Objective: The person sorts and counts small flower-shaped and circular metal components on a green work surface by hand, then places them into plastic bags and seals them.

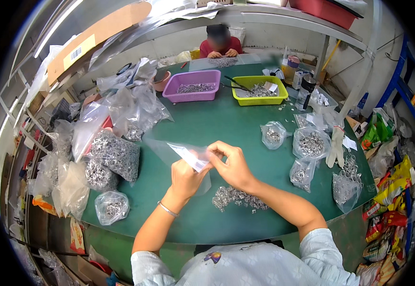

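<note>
Above the middle of the green table [179,128], both my hands grip a clear plastic bag [162,150] that has a white strip or label on it. My left hand [187,177] is closed around its lower edge. Pinched fingers of my right hand [229,164] hold the bag's corner, touching the left fingertips. Part of the bag hangs below the left hand. Just beneath my right forearm lies a loose pile of small shiny metal parts [236,198]. What the bag holds, if anything, I cannot make out.
A purple tray [167,94] and a yellow-green tray [260,101] with metal parts stand farther back. Large filled bags [114,155] crowd the left; smaller bags [311,144] and a white glove [335,147] lie right. Across the table a person [222,45] handles small parts.
</note>
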A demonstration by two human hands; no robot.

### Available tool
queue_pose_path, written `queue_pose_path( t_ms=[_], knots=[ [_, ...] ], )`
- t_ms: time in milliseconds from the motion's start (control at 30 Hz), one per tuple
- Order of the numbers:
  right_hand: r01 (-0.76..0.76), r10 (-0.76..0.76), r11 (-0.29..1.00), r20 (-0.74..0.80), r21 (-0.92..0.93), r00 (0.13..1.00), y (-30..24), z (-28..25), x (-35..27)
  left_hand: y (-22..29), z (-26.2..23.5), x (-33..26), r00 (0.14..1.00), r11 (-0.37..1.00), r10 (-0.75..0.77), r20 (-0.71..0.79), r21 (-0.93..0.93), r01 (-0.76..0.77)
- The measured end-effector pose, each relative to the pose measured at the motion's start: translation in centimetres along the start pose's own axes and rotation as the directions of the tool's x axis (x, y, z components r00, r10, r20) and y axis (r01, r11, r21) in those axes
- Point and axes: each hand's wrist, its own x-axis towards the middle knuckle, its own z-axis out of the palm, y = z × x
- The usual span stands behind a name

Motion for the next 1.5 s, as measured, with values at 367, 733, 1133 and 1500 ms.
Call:
queue_pose_path(
  t_ms=[367, 733, 1133, 1500],
  knots=[
    [-0.107, 0.139, 0.767, 0.002, -0.633, 0.99, 7.4, -6.5, -5.3, -4.0, -0.5, -1.3, 0.99, 0.963, -0.131, -0.045, 0.231, 0.138],
    [0.08, 0.297, 0.676, 0.37, -0.732, 0.88, 7.9, -9.3, -16.0, -4.6, 3.1, -4.0, 0.991, 0.958, -0.132, -0.037, 0.253, 0.137],
    [0.28, -0.021, 0.676, 0.362, -0.682, 0.932, 10.3, -6.9, -14.9, -4.1, 5.2, -3.3, 0.976, 0.956, -0.218, 0.027, 0.205, 0.208],
    [-0.415, 0.406, 0.91, -0.166, -0.019, 0.899, 9.9, -7.4, -12.7, -3.4, 6.1, -2.7, 0.963, 0.961, -0.267, 0.038, 0.087, 0.263]
  ],
)
